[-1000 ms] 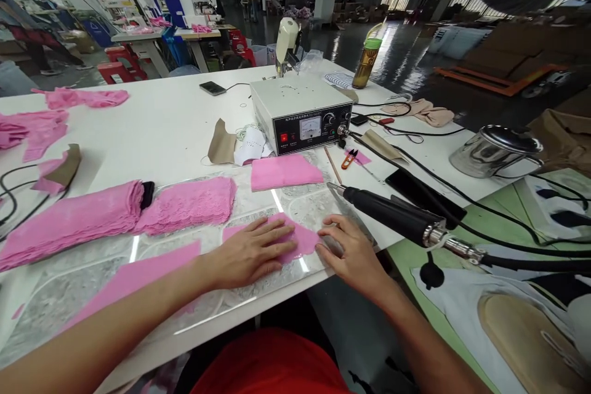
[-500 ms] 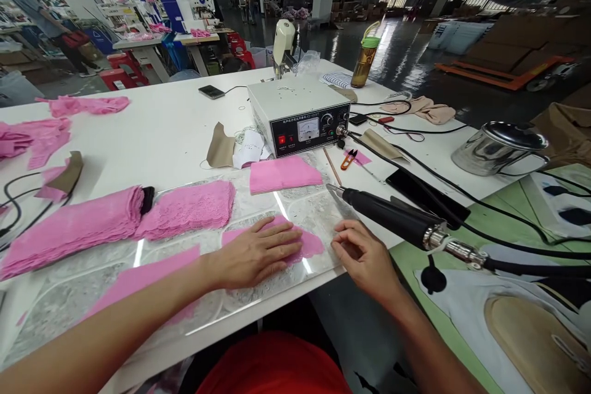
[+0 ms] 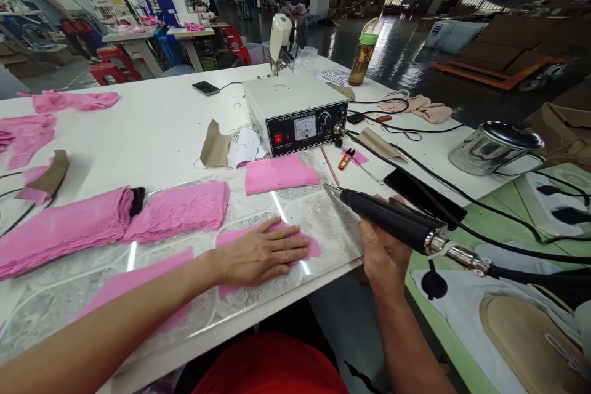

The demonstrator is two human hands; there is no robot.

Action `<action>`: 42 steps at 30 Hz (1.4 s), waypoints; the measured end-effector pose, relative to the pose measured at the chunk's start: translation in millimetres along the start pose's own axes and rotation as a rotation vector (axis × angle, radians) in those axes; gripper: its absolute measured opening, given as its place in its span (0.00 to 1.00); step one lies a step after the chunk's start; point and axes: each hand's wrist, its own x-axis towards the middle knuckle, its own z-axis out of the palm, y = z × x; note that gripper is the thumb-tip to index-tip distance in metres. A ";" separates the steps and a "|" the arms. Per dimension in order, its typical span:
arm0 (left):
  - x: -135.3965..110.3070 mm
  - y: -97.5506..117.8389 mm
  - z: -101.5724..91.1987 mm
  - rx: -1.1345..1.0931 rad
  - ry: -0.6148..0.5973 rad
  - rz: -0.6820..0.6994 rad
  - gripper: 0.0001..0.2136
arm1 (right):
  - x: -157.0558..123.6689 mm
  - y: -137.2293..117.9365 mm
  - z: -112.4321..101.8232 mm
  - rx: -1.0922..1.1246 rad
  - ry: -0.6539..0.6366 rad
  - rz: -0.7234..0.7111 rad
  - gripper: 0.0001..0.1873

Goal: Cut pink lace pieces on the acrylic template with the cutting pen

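Observation:
My left hand (image 3: pixel 265 252) lies flat, fingers stretched out, pressing a pink fabric piece (image 3: pixel 226 237) onto the clear-covered work surface (image 3: pixel 332 237). My right hand (image 3: pixel 386 252) is at the black handheld ultrasonic welder (image 3: pixel 392 212), its thumb below and its fingers curled behind the body, partly hidden. The welder's metal tip points left, and its cable runs off to the right. A second pink fabric piece (image 3: pixel 133 286) lies under my left forearm. Beyond my left hand sits a neat pink fabric stack (image 3: pixel 282 175).
Larger pink stacks (image 3: pixel 178 210) lie at left. The control box (image 3: pixel 300 114) stands behind, with orange thread snips (image 3: pixel 346 159) and a black phone (image 3: pixel 422 200) nearby. A steel mug (image 3: pixel 492 151) and cables are at right. A green-lidded bottle (image 3: pixel 363 58) stands at the back.
My right hand has moved right from the table edge to the welder, its fingers now behind the tool. My left hand stays on the fabric. The view has shifted slightly.

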 end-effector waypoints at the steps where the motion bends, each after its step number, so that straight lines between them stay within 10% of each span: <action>1: 0.3 -0.2 -0.1 0.005 -0.010 0.000 0.25 | 1.6 -0.6 1.4 0.036 0.043 0.017 0.34; 22: 3.8 -2.5 -0.2 0.139 -0.104 0.043 0.24 | 47.3 -21.0 24.1 0.633 0.510 -0.020 0.15; 32: 4.0 -1.4 3.7 0.068 -0.059 0.045 0.24 | 23.2 -55.9 -13.5 0.591 0.097 -0.083 0.16; 42: 4.5 0.2 3.5 0.089 -0.065 0.044 0.25 | 19.8 -57.7 -8.5 0.591 -0.017 -0.065 0.15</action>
